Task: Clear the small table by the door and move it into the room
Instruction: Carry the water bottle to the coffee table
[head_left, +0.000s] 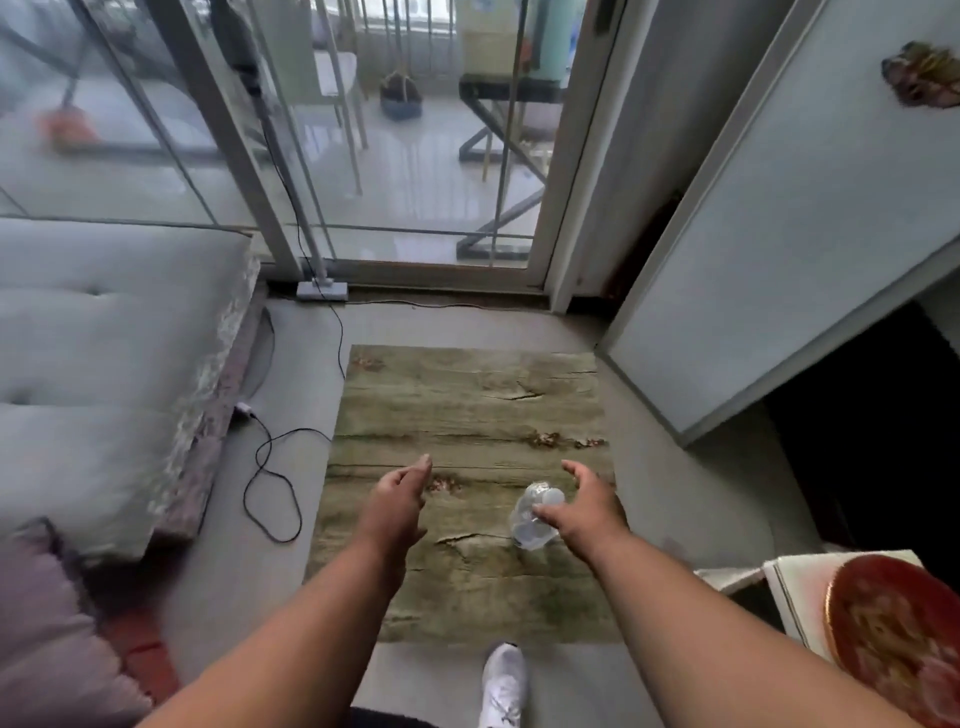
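Hands (400, 499) (587, 504) spread open over table (467, 415), flanking bottle (535, 517).

i'm looking down into a lived-in home, a sitting room that opens onto a balcony. a grey tufted sofa (98, 364) runs along my left with a purple cushion (47, 623) at its near end. ahead, a sliding glass door (415, 156) shows a tiled balcony with railings and a dark trestle stand (498, 156). a charger cable (272, 478) trails over the floor, and a white sneaker (503, 680) stands below me.
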